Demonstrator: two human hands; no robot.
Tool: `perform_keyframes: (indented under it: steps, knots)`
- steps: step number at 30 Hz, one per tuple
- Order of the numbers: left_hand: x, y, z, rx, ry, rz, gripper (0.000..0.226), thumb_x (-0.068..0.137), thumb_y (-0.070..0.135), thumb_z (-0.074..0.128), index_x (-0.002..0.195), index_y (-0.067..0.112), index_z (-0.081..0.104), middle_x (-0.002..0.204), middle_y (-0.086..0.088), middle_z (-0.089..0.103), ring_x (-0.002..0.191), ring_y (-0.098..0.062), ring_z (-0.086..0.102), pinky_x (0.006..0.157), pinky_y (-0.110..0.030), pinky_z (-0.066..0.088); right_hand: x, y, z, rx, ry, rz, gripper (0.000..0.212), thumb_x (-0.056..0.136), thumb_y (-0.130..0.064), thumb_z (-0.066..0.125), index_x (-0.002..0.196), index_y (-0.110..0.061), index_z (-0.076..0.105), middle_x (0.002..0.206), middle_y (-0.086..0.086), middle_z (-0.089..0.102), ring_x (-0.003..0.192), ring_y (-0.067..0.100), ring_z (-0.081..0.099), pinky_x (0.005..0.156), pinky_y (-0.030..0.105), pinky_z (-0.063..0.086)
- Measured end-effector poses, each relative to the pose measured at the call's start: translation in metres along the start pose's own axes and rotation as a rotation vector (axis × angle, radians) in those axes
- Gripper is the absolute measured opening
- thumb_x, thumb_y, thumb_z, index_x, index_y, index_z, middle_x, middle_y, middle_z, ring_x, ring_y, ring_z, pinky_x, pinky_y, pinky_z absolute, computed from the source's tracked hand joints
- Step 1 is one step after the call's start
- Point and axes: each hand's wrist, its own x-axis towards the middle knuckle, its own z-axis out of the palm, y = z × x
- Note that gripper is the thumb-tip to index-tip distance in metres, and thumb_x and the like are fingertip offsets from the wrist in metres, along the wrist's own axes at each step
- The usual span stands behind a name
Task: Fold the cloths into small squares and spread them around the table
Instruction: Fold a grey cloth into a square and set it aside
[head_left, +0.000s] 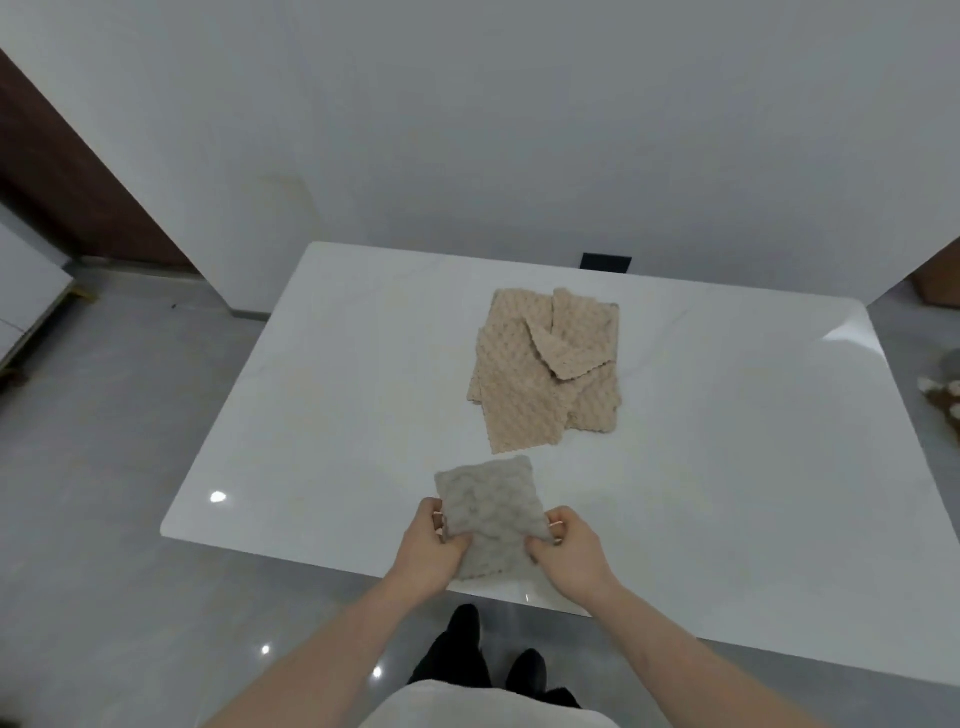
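Nearest to us, our two bare forearms reach out over the near edge of the white glossy rectangular table (322, 395). Our left hand (428, 545) and our right hand (563, 545) each pinch one side of a small grey textured cloth folded into a rough square (485, 512), fingers curled over its lower corners and thumbs tucked at its side edges. We hold this cloth close to the table's near edge, its far part lying over the tabletop; whether it rests flat on the surface or is slightly lifted, we cannot tell.

Farther in, near the middle of the table, lies a loose heap of beige textured cloths with scalloped edges (524, 395), overlapping one another at different angles, one folded corner turned up on top. It sits apart from the grey cloth, with a strip of bare tabletop between them.

We see no containers on the table. Wide bare surface spreads to the left of the cloths and more to the right, out to the rounded corners. Beyond the far edge stands a white wall (467, 130), with a small black rectangular object (606, 261) at the table's back edge. Grey shiny floor (104, 467) borders the left side.
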Motion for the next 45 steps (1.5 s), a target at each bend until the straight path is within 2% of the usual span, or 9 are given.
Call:
perform_keyframes:
  steps: [3, 6, 11, 19, 27, 32, 36, 41, 45]
  knots:
    - [0.001, 0.008, 0.002, -0.051, 0.006, -0.005, 0.029, 0.094, 0.017, 0.070, 0.116, 0.023, 0.052, 0.114, -0.001, 0.067, 0.097, -0.016, 0.070, 0.072, -0.026, 0.059, 0.000, -0.003, -0.004, 0.011, -0.005, 0.010, 0.014, 0.084, -0.015, 0.075, 0.092, -0.016, 0.064, 0.090, 0.007, 0.073, 0.081, 0.024, 0.072, 0.061, 0.020, 0.053]
    - [0.011, 0.014, 0.001, -0.090, -0.005, -0.004, 0.034, 0.093, 0.019, 0.073, 0.120, 0.022, 0.053, 0.113, 0.000, 0.068, 0.096, -0.015, 0.070, 0.067, -0.023, 0.058, 0.004, -0.006, -0.007, -0.001, 0.003, 0.009, 0.014, 0.083, -0.016, 0.076, 0.092, -0.017, 0.066, 0.091, 0.007, 0.072, 0.084, 0.024, 0.071, 0.065, 0.021, 0.053]
    - [0.031, 0.026, -0.002, -0.088, -0.050, -0.018, 0.036, 0.090, 0.015, 0.075, 0.121, 0.020, 0.057, 0.112, -0.001, 0.070, 0.099, -0.015, 0.069, 0.074, -0.023, 0.058, 0.015, -0.019, -0.017, -0.005, 0.043, 0.013, 0.012, 0.084, -0.013, 0.075, 0.092, -0.014, 0.067, 0.089, 0.005, 0.072, 0.074, 0.014, 0.067, 0.058, 0.011, 0.047]
    - [0.040, 0.055, 0.025, -0.142, -0.180, -0.051, 0.020, 0.097, 0.022, 0.067, 0.116, 0.015, 0.063, 0.110, -0.005, 0.074, 0.097, -0.019, 0.074, 0.083, -0.031, 0.062, 0.019, -0.013, -0.054, 0.003, 0.117, 0.018, 0.010, 0.084, -0.014, 0.073, 0.091, -0.017, 0.067, 0.087, 0.002, 0.073, 0.074, 0.012, 0.068, 0.056, 0.009, 0.045]
    - [0.036, 0.080, 0.101, -0.070, -0.189, -0.029, 0.019, 0.095, 0.025, 0.067, 0.113, 0.022, 0.063, 0.108, -0.003, 0.074, 0.097, -0.020, 0.073, 0.091, -0.039, 0.061, 0.029, 0.013, -0.128, -0.031, 0.125, -0.030, 0.009, 0.086, -0.014, 0.072, 0.092, -0.020, 0.068, 0.090, -0.001, 0.072, 0.075, 0.012, 0.069, 0.055, 0.010, 0.044]
    - [0.017, 0.087, 0.184, -0.056, -0.103, -0.033, 0.022, 0.089, 0.031, 0.068, 0.109, 0.022, 0.064, 0.107, -0.006, 0.073, 0.098, -0.022, 0.072, 0.094, -0.045, 0.058, 0.032, 0.054, -0.202, -0.063, 0.068, -0.085, 0.008, 0.088, -0.014, 0.072, 0.092, -0.020, 0.068, 0.094, -0.002, 0.071, 0.080, 0.012, 0.067, 0.057, 0.009, 0.045]
    - [-0.016, 0.096, 0.256, -0.084, -0.042, -0.062, 0.018, 0.095, 0.025, 0.066, 0.112, 0.021, 0.062, 0.108, -0.003, 0.072, 0.098, -0.020, 0.071, 0.093, -0.042, 0.059, 0.026, 0.084, -0.266, -0.096, 0.035, -0.102, 0.007, 0.088, -0.017, 0.071, 0.093, -0.021, 0.068, 0.094, -0.005, 0.070, 0.080, 0.008, 0.066, 0.056, 0.008, 0.041]
    - [-0.041, 0.108, 0.308, -0.118, 0.011, -0.061, 0.009, 0.094, 0.019, 0.065, 0.103, 0.019, 0.062, 0.110, -0.015, 0.070, 0.091, -0.023, 0.070, 0.078, -0.032, 0.057, 0.022, 0.097, -0.319, -0.139, 0.001, -0.119, 0.007, 0.089, -0.015, 0.070, 0.093, -0.019, 0.068, 0.091, -0.003, 0.071, 0.075, 0.007, 0.066, 0.054, 0.008, 0.043]
    - [-0.041, 0.121, 0.319, -0.127, 0.034, -0.031, 0.011, 0.096, 0.018, 0.064, 0.105, 0.024, 0.061, 0.108, -0.006, 0.068, 0.099, -0.023, 0.069, 0.089, -0.039, 0.060, 0.028, 0.094, -0.334, -0.153, -0.005, -0.140, 0.006, 0.088, -0.014, 0.070, 0.092, -0.019, 0.068, 0.088, -0.004, 0.071, 0.073, 0.005, 0.065, 0.055, 0.008, 0.044]
